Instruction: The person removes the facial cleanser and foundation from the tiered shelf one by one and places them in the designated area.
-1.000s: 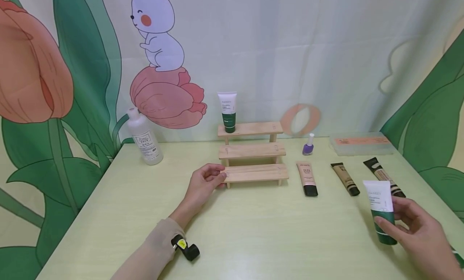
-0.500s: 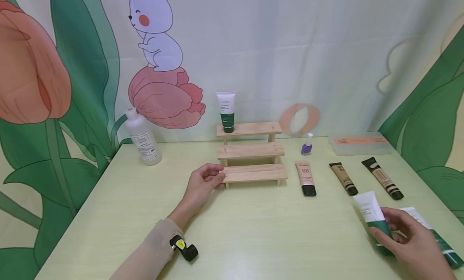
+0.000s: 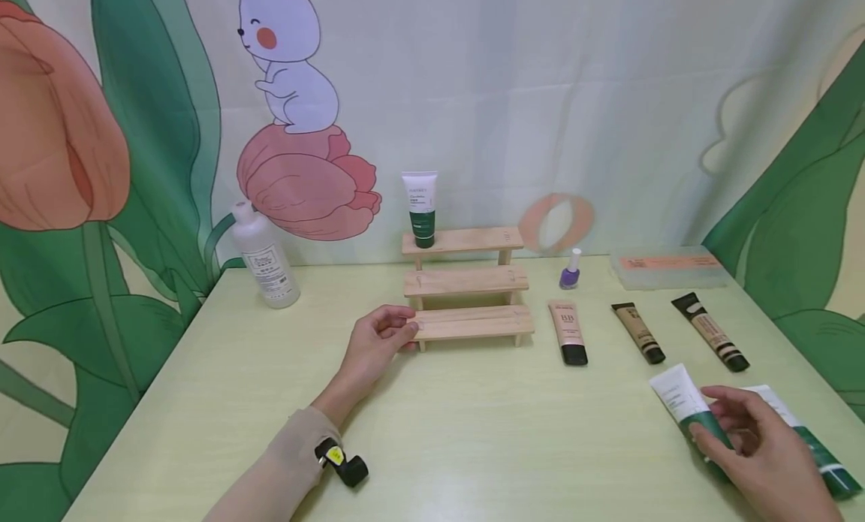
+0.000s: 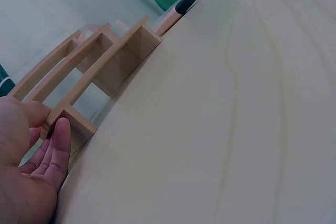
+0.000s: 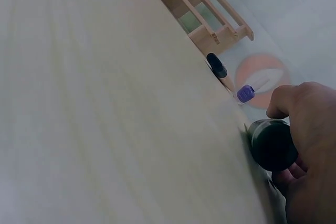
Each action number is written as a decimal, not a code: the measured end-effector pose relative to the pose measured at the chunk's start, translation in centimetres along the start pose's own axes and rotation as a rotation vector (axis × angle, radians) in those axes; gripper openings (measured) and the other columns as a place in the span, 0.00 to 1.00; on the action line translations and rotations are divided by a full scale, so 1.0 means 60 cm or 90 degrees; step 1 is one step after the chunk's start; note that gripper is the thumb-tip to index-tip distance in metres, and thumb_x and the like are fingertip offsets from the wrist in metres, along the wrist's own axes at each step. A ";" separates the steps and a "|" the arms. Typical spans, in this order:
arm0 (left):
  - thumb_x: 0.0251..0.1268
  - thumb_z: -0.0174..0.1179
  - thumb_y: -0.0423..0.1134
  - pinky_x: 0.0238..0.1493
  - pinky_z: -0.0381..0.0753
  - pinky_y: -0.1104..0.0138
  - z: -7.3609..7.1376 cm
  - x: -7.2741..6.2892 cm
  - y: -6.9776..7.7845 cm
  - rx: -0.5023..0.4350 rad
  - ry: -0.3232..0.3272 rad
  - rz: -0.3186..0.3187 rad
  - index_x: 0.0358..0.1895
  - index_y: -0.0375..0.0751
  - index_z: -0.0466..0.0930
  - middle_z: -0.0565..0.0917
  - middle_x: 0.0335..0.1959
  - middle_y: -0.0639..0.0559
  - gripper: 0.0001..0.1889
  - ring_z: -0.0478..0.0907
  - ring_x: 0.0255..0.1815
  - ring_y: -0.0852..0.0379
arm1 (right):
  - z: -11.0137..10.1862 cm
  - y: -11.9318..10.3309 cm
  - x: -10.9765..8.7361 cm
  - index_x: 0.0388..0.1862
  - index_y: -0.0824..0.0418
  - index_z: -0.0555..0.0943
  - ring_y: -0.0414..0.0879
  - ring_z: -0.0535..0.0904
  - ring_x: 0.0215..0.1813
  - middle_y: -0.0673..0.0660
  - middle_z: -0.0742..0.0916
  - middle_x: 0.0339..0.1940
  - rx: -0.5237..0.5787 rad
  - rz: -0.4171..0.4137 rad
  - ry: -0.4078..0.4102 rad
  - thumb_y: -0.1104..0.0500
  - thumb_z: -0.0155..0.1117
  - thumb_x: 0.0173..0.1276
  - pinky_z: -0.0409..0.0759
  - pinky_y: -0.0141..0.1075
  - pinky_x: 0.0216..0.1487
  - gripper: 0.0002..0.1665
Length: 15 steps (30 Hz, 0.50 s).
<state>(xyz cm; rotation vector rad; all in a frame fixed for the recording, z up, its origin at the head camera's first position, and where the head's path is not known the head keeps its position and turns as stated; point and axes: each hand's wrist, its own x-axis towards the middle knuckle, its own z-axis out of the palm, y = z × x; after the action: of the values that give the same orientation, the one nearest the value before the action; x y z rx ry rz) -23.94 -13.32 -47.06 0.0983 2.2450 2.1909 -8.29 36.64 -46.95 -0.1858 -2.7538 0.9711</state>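
Observation:
My left hand [image 3: 375,343] pinches the left end of the lowest step of a three-tier wooden stand [image 3: 473,282]. In the left wrist view, its thumb and fingers are at the end of that board [image 4: 86,82]. My right hand [image 3: 767,451] holds a white-and-green squeeze tube [image 3: 681,393], tilted low over the table at the right. Its dark end [image 5: 273,145] faces the camera in the right wrist view. Partly behind this hand lies another white-and-green tube [image 3: 827,462]. A similar tube [image 3: 422,210] stands upright on the stand's top step, at the left.
Right of the stand are a pink BB cream tube [image 3: 568,333], a purple nail polish bottle [image 3: 571,270], a small tan tube [image 3: 638,333] and a black-capped tube [image 3: 709,332]. A clear flat box [image 3: 669,269] lies behind. A white bottle [image 3: 266,259] stands at the back left.
My right hand has lowered the tube and moved it left, tipping it from upright to slanted. The tube behind the hand has come into fuller view. My left hand stays on the stand.

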 end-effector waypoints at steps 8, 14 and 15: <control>0.78 0.70 0.28 0.46 0.96 0.66 -0.001 -0.001 0.001 0.005 -0.004 0.002 0.59 0.33 0.87 0.85 0.47 0.41 0.12 0.87 0.42 0.55 | 0.002 0.003 0.003 0.76 0.68 0.73 0.58 0.78 0.53 0.71 0.80 0.64 -0.042 0.030 -0.016 0.53 0.75 0.81 0.84 0.38 0.47 0.35; 0.78 0.71 0.28 0.45 0.96 0.67 -0.001 -0.002 0.002 0.003 -0.001 0.000 0.59 0.33 0.87 0.86 0.46 0.42 0.12 0.87 0.42 0.55 | 0.003 -0.002 0.003 0.77 0.68 0.73 0.64 0.77 0.56 0.72 0.77 0.66 -0.050 0.047 -0.018 0.54 0.72 0.82 0.81 0.40 0.48 0.33; 0.78 0.71 0.28 0.45 0.96 0.67 -0.001 -0.002 0.002 0.002 -0.001 0.000 0.59 0.33 0.87 0.86 0.46 0.42 0.12 0.87 0.42 0.55 | 0.002 -0.003 0.001 0.76 0.68 0.74 0.62 0.77 0.55 0.71 0.78 0.64 -0.055 0.041 -0.007 0.55 0.73 0.82 0.78 0.35 0.45 0.33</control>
<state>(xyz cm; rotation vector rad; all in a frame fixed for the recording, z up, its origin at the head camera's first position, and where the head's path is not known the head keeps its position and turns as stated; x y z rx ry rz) -23.84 -13.40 -46.92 0.0990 2.2481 2.1868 -8.42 36.44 -46.94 -0.2851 -2.8171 0.8723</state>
